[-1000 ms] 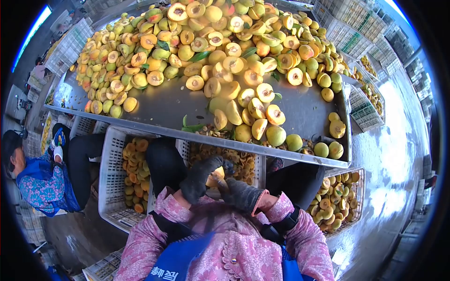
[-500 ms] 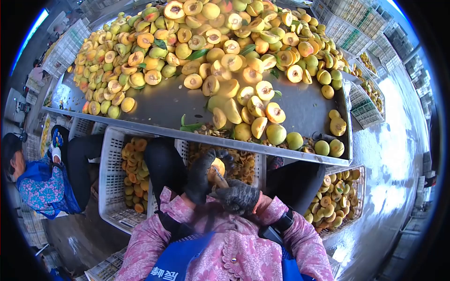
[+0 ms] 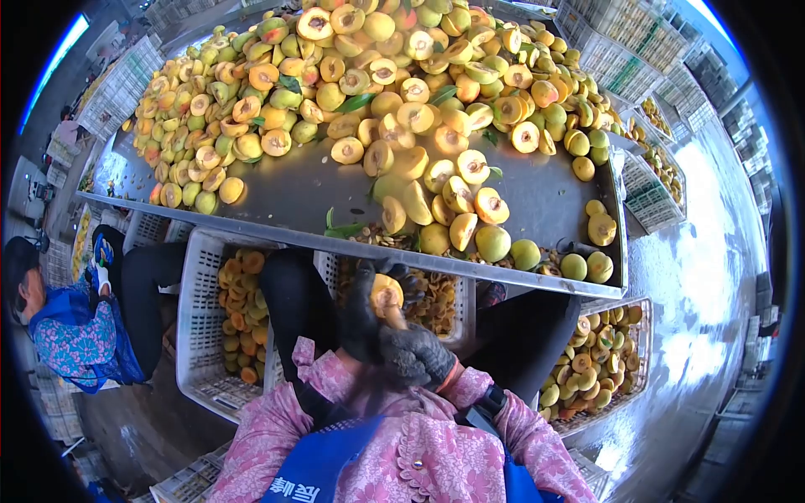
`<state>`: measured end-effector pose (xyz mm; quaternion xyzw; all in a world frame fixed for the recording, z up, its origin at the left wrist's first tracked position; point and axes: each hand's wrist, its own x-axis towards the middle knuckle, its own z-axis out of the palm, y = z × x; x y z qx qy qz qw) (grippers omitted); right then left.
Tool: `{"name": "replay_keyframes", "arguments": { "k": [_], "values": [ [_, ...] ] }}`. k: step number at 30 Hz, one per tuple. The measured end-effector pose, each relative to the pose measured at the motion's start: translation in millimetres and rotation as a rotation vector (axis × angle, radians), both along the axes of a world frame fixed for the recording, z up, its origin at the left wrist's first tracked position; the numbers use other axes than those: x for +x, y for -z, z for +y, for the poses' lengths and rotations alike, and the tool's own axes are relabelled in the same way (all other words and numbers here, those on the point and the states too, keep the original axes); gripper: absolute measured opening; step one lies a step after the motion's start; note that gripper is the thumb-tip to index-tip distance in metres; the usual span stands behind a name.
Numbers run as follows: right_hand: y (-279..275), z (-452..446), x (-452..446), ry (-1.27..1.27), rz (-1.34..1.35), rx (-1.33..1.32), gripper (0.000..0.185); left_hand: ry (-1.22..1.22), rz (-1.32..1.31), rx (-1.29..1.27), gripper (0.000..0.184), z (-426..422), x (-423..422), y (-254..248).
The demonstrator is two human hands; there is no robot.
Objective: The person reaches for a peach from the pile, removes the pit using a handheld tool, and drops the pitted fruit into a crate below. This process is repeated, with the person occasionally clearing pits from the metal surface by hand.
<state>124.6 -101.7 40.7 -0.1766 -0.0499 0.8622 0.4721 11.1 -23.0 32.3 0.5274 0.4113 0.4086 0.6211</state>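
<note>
Containers: left of centre in the frame, a white crate (image 3: pixel 198 323) holds cut yellow-orange fruit. Between your knees, the middle crate (image 3: pixel 464 308) holds browned pieces. At lower right, another crate (image 3: pixel 646 345) holds cut fruit, some green-skinned. Beyond the table's right edge, a fruit-filled crate (image 3: pixel 651 201); stacked crates (image 3: pixel 625 63) at upper right.

Hands: gloved, close together above the middle crate, just below the table rim. Your left hand (image 3: pixel 360 314) is closed around a fruit half (image 3: pixel 386 291), cut face up. Your right hand (image 3: pixel 417 355) is closed on a short tan tool (image 3: pixel 392 317) that meets the fruit's lower edge; its tip cannot be made out.

Surface: metal table (image 3: pixel 285 189) with a raised rim, across the top and middle of the frame. A heap of fruit (image 3: pixel 251 105), halved and whole, covers its far part and runs down toward you right of centre. Green leaves and small scraps lie near the front rim.

Room: seated person (image 3: pixel 80 323) in a blue apron, at far left. Wet, shiny floor (image 3: pixel 696 293), right side.
</note>
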Motion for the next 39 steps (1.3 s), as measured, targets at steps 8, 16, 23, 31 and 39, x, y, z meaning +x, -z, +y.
{"name": "replay_keyframes", "arguments": {
  "k": [8,16,23,31,39],
  "values": [
    [-15,-4,34,-0.058,-0.325,-0.029,0.022,-0.272,-0.226,0.032,0.034,21,-35,-61],
    [127,-20,54,-0.621,-1.745,0.806,0.033,-0.455,0.802,0.317,0.034,112,-174,-41],
    [108,-8,61,-0.876,-1.64,0.772,0.048,-0.183,0.48,0.491,0.032,211,-67,-44],
    [100,-10,76,-0.489,-1.624,0.722,0.037,-0.194,0.554,0.372,0.035,265,17,12],
    [14,0,76,-0.341,-1.698,0.688,0.028,-0.006,0.261,0.971,0.026,202,-40,-19]
  ]
}}
